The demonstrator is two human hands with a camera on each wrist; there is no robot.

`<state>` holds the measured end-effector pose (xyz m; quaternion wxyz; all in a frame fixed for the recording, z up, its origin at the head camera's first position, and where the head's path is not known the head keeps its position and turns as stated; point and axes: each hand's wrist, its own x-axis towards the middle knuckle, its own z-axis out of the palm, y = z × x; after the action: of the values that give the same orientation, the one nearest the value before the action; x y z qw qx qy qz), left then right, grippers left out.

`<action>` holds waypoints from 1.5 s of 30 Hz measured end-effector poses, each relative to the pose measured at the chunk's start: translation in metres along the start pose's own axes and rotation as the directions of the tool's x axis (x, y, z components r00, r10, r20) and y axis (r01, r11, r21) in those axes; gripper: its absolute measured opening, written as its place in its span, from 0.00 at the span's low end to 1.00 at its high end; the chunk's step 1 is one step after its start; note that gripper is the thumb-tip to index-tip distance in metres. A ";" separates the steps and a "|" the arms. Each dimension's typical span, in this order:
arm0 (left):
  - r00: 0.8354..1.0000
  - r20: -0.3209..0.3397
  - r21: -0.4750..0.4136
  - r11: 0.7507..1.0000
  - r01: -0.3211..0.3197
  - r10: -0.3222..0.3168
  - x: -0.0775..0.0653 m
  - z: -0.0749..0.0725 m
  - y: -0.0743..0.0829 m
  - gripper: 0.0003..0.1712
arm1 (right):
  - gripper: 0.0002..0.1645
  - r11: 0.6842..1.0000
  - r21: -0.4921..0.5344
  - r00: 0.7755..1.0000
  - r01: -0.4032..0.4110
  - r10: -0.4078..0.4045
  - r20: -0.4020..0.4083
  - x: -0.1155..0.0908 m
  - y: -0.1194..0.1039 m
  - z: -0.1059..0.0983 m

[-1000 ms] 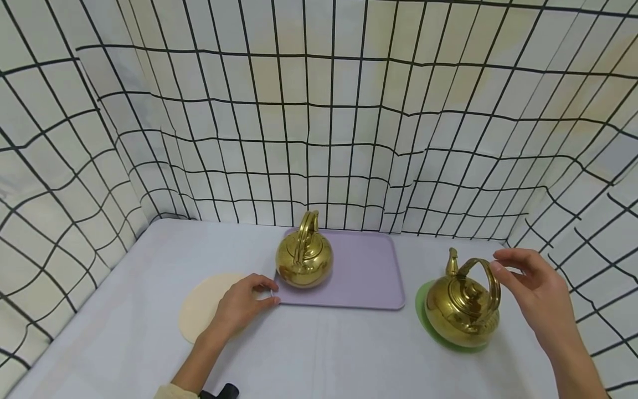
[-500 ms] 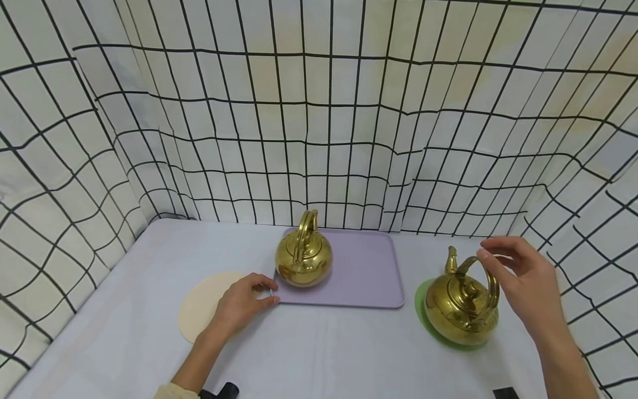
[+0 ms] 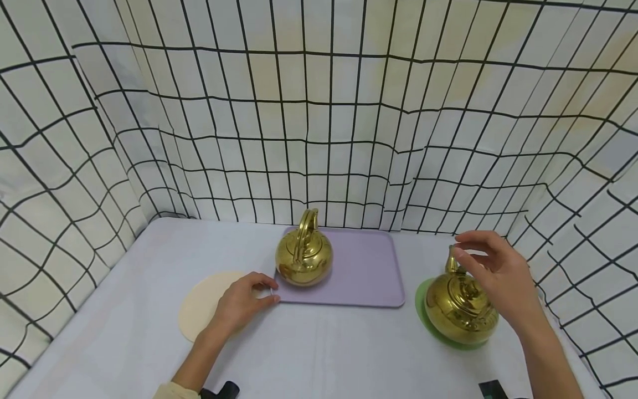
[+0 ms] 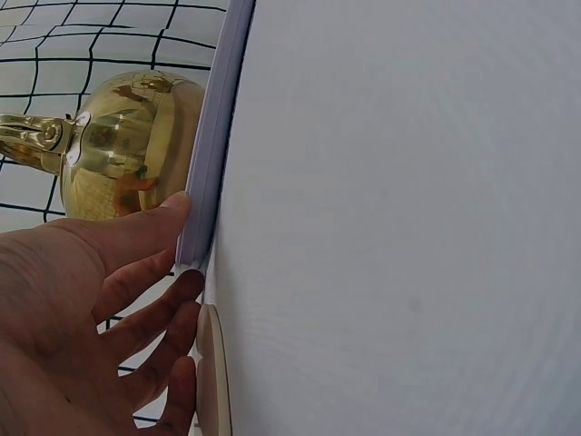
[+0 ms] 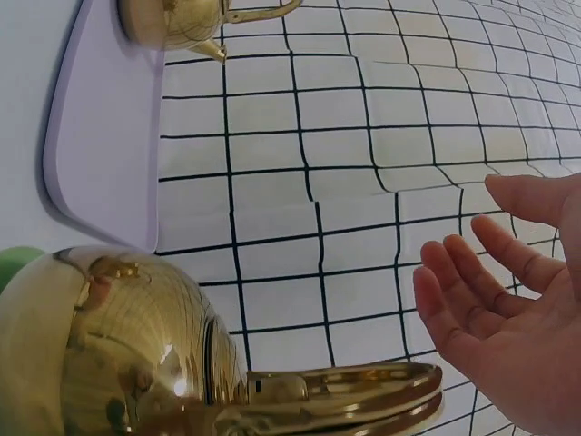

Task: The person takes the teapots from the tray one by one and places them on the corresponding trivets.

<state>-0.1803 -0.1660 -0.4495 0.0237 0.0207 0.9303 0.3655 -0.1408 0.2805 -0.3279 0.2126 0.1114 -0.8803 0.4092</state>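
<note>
A brass teapot stands on the left part of a lilac tray. My left hand holds the tray's near left corner, thumb at the front rim and fingers at the side. In the left wrist view the thumb lies against the rim beside that teapot. On the right, a second brass teapot sits on a green round mat. Above it hovers my right hand, fingers loosely bent and holding nothing. The right wrist view shows a gap between this hand and the teapot's handle.
A cream round mat lies flat to the left, partly behind my left hand. White cloth covers the table. Black-gridded white walls enclose the back and both sides.
My right hand has moved left and slightly up, from beside the right teapot's handle to above the teapot, where it covers the handle. My left hand and both teapots have stayed put.
</note>
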 end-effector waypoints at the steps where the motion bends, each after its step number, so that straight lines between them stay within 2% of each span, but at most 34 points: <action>1: 1.000 0.000 0.003 1.000 -0.001 0.001 0.000 0.000 0.000 0.14 | 0.18 1.000 0.000 1.000 0.007 -0.007 0.007 0.001 -0.001 0.002; 5: 1.000 0.002 0.011 1.000 -0.002 0.002 0.001 0.000 0.000 0.14 | 0.18 1.000 0.002 0.999 0.003 -0.003 0.039 0.003 -0.003 0.008; 14: 1.000 -0.002 0.014 1.000 -0.001 0.001 0.000 0.000 0.001 0.14 | 0.21 0.996 -0.027 0.987 -0.087 0.089 0.135 0.001 -0.009 0.022; 22: 1.000 0.000 0.009 1.000 -0.006 0.006 0.000 -0.001 0.001 0.15 | 0.22 0.996 -0.005 0.980 -0.087 0.087 0.178 0.002 -0.012 0.039; 26: 1.000 0.002 0.002 1.000 -0.003 0.003 0.000 -0.001 0.002 0.15 | 0.23 0.993 0.012 0.971 -0.122 0.116 0.207 0.002 -0.010 0.047; 45: 1.000 -0.002 0.005 1.000 0.008 -0.008 0.000 -0.001 0.001 0.13 | 0.28 0.978 0.037 0.950 -0.205 0.190 0.249 -0.004 0.005 0.082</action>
<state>-0.1806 -0.1658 -0.4486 0.0240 0.0165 0.9314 0.3629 -0.1622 0.2207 -0.3799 0.0573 0.0788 -0.8933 0.4388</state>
